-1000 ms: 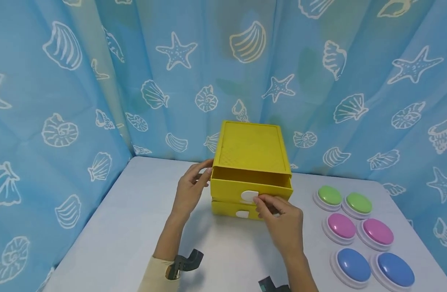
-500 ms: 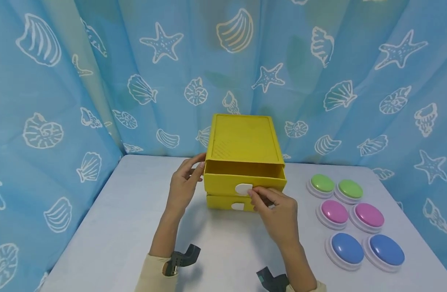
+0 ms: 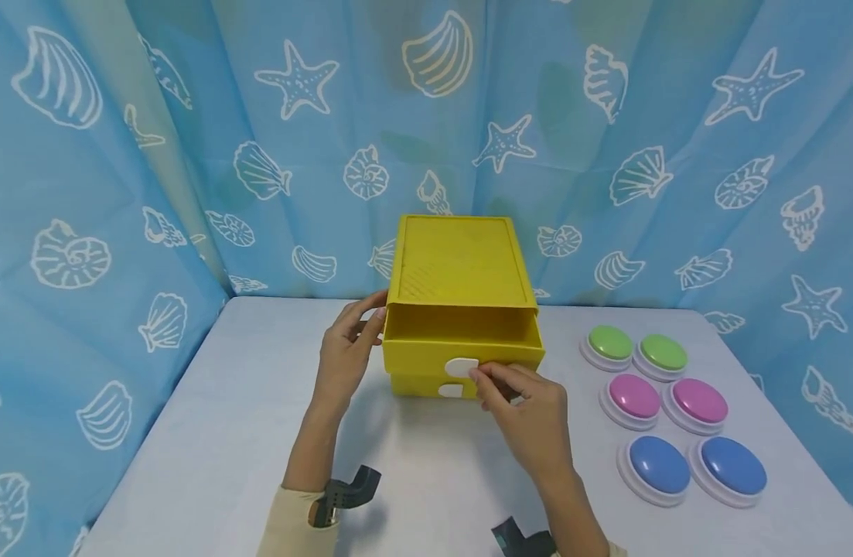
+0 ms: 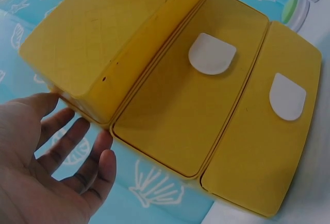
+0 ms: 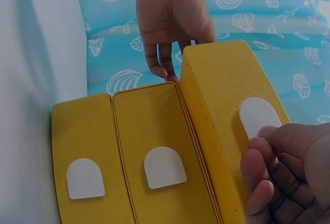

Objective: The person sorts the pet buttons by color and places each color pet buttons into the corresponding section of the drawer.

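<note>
A yellow drawer box stands on the table, with white tab handles on its drawer fronts. Its top drawer is pulled partway out, and the part of its inside that shows holds nothing visible. Between thumb and fingers my right hand pinches the top drawer's white tab. My left hand rests against the left side of the box near the front, its fingers loosely bent and holding nothing. Two lower drawers, the middle one and the bottom one, are closed, as the left wrist view shows.
To the right of the box, round push buttons stand in pairs on the white table: green, pink and blue. A blue shell-print curtain hangs behind and to the left.
The top drawer has come further out toward me, with my right hand pulling back on its tab. My left hand stays at the box's side. The head view has shifted slightly.
</note>
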A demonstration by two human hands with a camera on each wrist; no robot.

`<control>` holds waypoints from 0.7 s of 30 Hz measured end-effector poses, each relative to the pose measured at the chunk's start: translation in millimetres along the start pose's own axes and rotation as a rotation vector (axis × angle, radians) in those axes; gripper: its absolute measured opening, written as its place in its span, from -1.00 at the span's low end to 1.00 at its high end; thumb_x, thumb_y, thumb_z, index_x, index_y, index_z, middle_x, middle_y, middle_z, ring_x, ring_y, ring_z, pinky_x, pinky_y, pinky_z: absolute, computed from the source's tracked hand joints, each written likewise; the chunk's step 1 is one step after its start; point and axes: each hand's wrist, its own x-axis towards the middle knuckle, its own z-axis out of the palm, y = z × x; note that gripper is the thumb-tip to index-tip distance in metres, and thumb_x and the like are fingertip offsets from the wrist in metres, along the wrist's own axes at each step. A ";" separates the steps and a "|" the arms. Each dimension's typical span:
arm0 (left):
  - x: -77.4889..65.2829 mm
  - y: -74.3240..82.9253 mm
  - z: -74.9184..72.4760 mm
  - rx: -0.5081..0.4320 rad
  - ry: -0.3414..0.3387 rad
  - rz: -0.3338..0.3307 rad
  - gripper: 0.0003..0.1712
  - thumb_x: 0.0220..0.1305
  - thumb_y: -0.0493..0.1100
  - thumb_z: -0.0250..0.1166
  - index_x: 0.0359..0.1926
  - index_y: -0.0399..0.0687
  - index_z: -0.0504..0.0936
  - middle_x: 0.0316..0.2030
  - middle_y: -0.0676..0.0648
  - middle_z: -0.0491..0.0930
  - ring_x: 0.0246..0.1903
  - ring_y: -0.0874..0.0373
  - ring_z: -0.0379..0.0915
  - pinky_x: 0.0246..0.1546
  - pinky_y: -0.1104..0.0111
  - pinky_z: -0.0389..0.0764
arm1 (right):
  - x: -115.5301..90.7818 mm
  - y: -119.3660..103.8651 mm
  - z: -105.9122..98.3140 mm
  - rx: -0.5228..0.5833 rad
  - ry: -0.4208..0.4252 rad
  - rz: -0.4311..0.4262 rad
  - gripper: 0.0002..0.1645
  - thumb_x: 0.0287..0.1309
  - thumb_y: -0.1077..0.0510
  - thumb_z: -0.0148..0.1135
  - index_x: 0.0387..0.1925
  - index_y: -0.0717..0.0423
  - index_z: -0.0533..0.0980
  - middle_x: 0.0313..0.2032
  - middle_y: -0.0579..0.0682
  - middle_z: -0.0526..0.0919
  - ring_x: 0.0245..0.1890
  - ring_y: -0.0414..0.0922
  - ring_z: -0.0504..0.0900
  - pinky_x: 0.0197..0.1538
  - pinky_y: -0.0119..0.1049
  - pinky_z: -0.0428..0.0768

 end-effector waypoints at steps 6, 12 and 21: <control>0.8 3.3 -4.5 0.000 0.007 0.011 -0.61 0.25 0.23 0.07 0.10 0.48 0.46 0.07 0.27 0.40 -0.15 0.23 0.49 -0.13 0.19 0.57 | -5.5 -7.2 -1.9 0.057 -0.013 -0.003 -0.85 0.02 0.05 0.34 -0.34 -0.01 0.68 -0.54 -0.28 0.60 -0.59 -0.32 0.55 -0.50 -0.41 0.59; 1.4 2.8 -3.4 -0.011 0.005 0.011 -0.60 0.25 0.23 0.07 0.11 0.47 0.46 0.07 0.27 0.40 -0.15 0.23 0.48 -0.12 0.13 0.55 | -12.9 -9.9 -4.0 0.021 -0.015 0.002 -0.81 0.03 0.00 0.32 -0.34 -0.02 0.68 -0.55 -0.30 0.59 -0.59 -0.34 0.54 -0.50 -0.41 0.59; -3.7 1.2 1.0 -0.019 -0.011 -0.004 -0.59 0.25 0.23 0.07 0.12 0.45 0.45 0.10 0.27 0.38 -0.13 0.21 0.47 -0.11 0.14 0.55 | -30.1 -12.4 -8.4 0.020 0.003 -0.003 -0.84 0.02 0.06 0.34 -0.34 0.01 0.68 -0.55 -0.28 0.58 -0.60 -0.33 0.51 -0.49 -0.46 0.57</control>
